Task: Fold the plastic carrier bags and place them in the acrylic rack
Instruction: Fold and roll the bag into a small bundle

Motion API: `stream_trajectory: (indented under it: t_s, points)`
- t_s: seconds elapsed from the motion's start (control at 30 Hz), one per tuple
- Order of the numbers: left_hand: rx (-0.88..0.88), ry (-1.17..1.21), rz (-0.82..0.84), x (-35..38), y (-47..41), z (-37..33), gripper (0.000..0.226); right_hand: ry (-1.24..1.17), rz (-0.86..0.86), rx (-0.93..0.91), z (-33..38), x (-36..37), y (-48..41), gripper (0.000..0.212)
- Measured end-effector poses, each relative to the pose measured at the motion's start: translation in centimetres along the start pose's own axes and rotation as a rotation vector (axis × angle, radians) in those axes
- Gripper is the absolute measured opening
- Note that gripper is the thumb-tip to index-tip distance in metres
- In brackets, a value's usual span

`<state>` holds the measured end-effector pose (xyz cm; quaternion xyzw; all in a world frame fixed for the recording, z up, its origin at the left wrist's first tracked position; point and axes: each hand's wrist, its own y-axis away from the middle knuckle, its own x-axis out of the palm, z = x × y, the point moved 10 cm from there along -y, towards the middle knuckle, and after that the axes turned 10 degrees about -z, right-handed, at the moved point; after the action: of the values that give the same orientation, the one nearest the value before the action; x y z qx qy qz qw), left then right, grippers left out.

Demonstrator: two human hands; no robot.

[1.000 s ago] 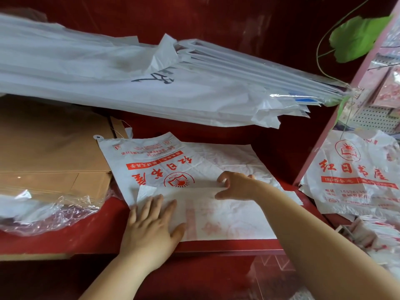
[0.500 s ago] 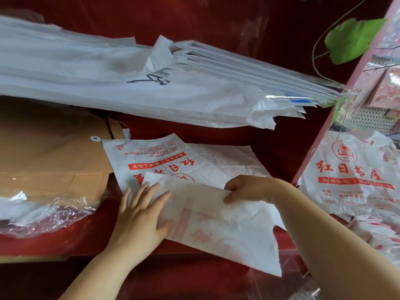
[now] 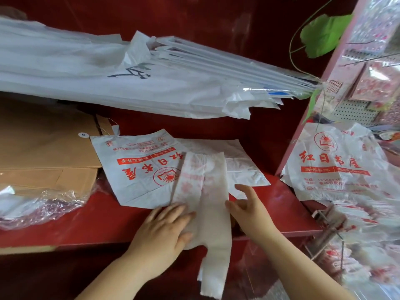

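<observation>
A white carrier bag folded into a long narrow strip (image 3: 207, 191) lies lengthwise across the red shelf (image 3: 97, 221), its handle end hanging over the front edge. My left hand (image 3: 164, 228) presses flat on the strip's left side near the edge. My right hand (image 3: 249, 206) touches its right edge with straight, spread fingers. Under the strip lies a flat white bag with red print (image 3: 138, 167). The clear acrylic rack (image 3: 329, 230), holding folded bags, sits at the lower right.
A thick stack of white bags (image 3: 129, 83) slopes over the shelf at the back. Brown envelopes (image 3: 43, 152) and crumpled clear wrap (image 3: 39, 206) lie left. A heap of printed bags (image 3: 333, 165) lies right, beyond a pink upright (image 3: 320, 98).
The bag was a wide fold lying crosswise; it has been turned and laid as a narrow strip pointing toward me. My right hand let go of its pinch and now rests at the strip's right edge.
</observation>
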<state>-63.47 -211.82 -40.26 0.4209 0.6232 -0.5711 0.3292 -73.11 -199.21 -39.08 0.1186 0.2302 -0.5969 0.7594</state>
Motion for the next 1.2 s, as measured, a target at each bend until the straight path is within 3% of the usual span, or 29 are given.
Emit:
stream_trajectory:
  t_s: [0.13,0.23,0.3,0.37,0.43,0.47,0.6,0.73,0.83,0.87,0.9,0.97,1.03,1.1,1.2]
  points:
    - [0.032,-0.047,0.063,0.5,0.1,-0.2,0.045,0.334,-0.159,-0.632,1.2,-2.4,3.8,0.044]
    - [0.006,-0.073,0.138,1.0,0.3,-0.1,0.045,0.629,-0.103,-0.980,0.0,-0.5,6.7,0.060]
    - [-0.074,-0.061,0.192,0.8,0.3,0.1,0.048,0.745,-0.109,-1.091,-0.6,1.0,7.5,0.060]
    - [-0.142,-0.075,0.193,0.5,0.1,0.5,0.066,0.731,-0.195,-1.134,-0.8,1.6,7.6,0.047]
    - [-0.135,-0.075,0.100,0.6,0.1,0.6,0.084,0.628,-0.293,-1.150,-0.1,1.8,7.5,0.029]
    - [-0.163,-0.063,0.135,1.0,0.3,0.8,0.091,0.565,-0.320,-1.159,0.1,1.9,7.6,0.024]
    - [-0.196,-0.027,0.131,0.8,-0.1,1.0,0.099,0.364,-0.302,-1.196,1.2,2.4,8.2,0.023]
    - [-0.143,-0.015,0.049,0.4,-0.1,1.3,0.094,0.250,-0.250,-1.142,1.7,1.3,7.6,0.010]
    - [-0.087,0.063,0.127,-0.1,-0.2,0.7,0.076,0.180,-0.222,-1.011,1.9,0.6,6.6,0.024]
    - [-0.085,0.118,0.155,0.0,0.0,0.9,0.077,0.172,-0.209,-0.976,1.9,0.5,6.4,0.024]
    - [-0.058,0.146,0.048,-0.6,0.2,1.1,0.083,0.171,-0.188,-0.942,1.8,0.5,6.2,0.023]
    - [-0.042,0.231,0.040,-0.7,0.8,1.1,0.088,0.157,-0.134,-0.819,1.6,0.5,5.5,0.019]
    - [-0.040,0.308,-0.065,-1.2,1.1,1.7,0.059,0.099,-0.101,-0.612,1.0,0.2,4.4,0.024]
    - [-0.167,0.415,-0.057,-0.9,1.5,3.0,0.025,0.057,-0.114,-0.445,0.3,0.0,3.2,0.038]
    - [-0.220,0.487,-0.071,-0.9,1.6,3.3,0.020,0.109,-0.124,-0.276,0.0,0.2,1.5,0.053]
